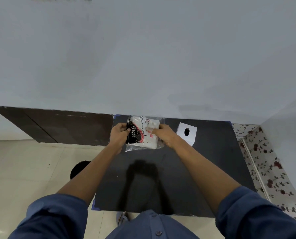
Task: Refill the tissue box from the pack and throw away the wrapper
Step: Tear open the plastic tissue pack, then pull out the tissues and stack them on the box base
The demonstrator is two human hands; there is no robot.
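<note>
The tissue pack (142, 132) is held above the far edge of the black table (161, 178), tissues not yet removed; refilling and wrapper disposal remain. The white tissue box (186, 135) stands at 3 o'clock from it. The pack's dark end is gripped by the left hand (120, 133); the clear wrapper is pinched by the right hand (164, 136). Both forearms are extended forward.

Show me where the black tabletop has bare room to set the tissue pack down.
Free: the near half, between the tissue pack and the table front edge, and right of the tissue box. Crowded: the far edge.
</note>
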